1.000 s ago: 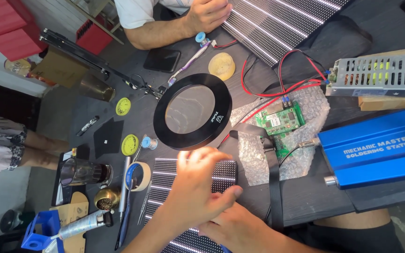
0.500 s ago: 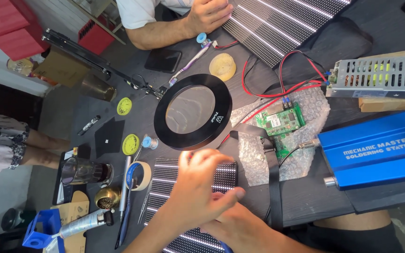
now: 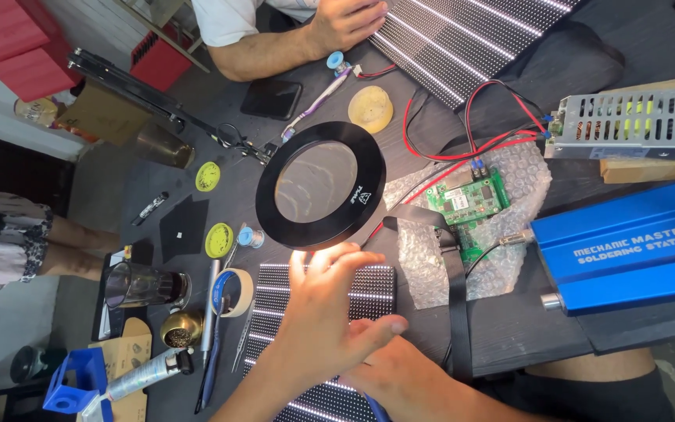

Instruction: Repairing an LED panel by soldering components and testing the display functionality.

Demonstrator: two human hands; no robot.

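Head view: the left hand (image 3: 323, 312) lies flat on the dotted light panel (image 3: 369, 285), its grip spread, fingers reaching to the panel's far edge under the round black magnifier lamp (image 3: 322, 184). The right hand (image 3: 396, 375) is tucked beneath the left at the near edge; its grip is hidden, so I cannot tell how it stands. The panel lies on the desk (image 3: 509, 344), just beside the green circuit board (image 3: 466, 202) on bubble wrap. Risk, as I judge it: a sliding palm could scrape the tiny lights, or a shove could tug the red wires (image 3: 462, 144).
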